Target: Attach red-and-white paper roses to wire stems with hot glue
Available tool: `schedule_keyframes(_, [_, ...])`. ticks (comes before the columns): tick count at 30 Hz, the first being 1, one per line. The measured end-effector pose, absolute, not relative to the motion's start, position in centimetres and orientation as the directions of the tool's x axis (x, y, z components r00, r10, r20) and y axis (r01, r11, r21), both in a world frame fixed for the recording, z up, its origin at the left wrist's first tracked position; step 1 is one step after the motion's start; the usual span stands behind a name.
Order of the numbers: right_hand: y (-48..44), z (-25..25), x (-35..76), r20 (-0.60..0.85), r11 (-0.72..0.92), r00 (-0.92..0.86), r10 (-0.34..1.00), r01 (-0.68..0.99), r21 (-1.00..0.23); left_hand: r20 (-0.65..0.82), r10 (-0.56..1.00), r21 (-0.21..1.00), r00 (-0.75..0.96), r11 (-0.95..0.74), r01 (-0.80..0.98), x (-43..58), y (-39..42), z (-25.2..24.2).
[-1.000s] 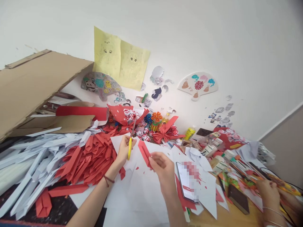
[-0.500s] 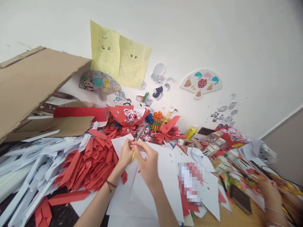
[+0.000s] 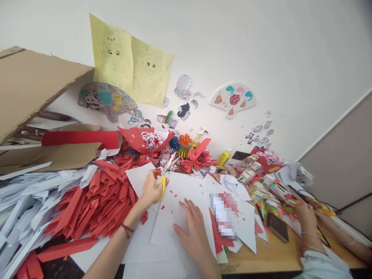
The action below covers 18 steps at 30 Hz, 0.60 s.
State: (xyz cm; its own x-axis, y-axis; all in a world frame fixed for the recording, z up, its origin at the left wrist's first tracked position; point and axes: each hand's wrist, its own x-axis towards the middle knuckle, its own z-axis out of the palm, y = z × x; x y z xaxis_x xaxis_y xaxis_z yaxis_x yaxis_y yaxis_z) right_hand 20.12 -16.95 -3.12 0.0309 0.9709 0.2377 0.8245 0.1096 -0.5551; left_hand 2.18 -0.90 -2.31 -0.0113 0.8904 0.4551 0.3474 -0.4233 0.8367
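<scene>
My left hand (image 3: pixel 149 190) is closed round the yellow handles of a pair of scissors (image 3: pixel 164 176), whose blades point up and away towards the wall. A small red bit shows at the hand's fingertips near the handles. My right hand (image 3: pixel 192 228) lies flat with fingers spread on white paper sheets (image 3: pixel 174 217), holding nothing. Tiny red paper scraps dot the white paper around both hands.
A pile of folded red paper strips (image 3: pixel 95 201) and white strips (image 3: pixel 26 201) lies left. Cardboard (image 3: pixel 31 81) leans at the far left. A phone (image 3: pixel 223 215) lies right of my hand. Another person's hands (image 3: pixel 305 217) work at the right. Paper flowers (image 3: pixel 186 151) stand against the wall.
My right hand left the scissors, where it met my left hand, and came down flat on the white paper. The red strip it held a second ago is gone from it.
</scene>
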Motion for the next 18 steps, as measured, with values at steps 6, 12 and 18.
schedule_keyframes(6, [-18.5,-5.4,22.5,0.418,-0.134,0.415,0.808,0.821,-0.555,0.401,0.916,0.798,-0.008,-0.345,0.494,1.7,-1.3,-1.4])
schedule_keyframes(12, [-21.0,-7.9,22.1,0.598,-0.263,0.481,0.641,0.87,-0.418,0.312,0.945,0.724,-0.095,-0.171,0.668,1.4,-2.3,-0.3])
schedule_keyframes(18, [-21.6,-7.0,21.2,0.52,-0.313,0.565,0.641,0.811,-0.495,0.287,0.949,0.647,-0.129,-0.092,0.757,1.5,-2.9,0.3])
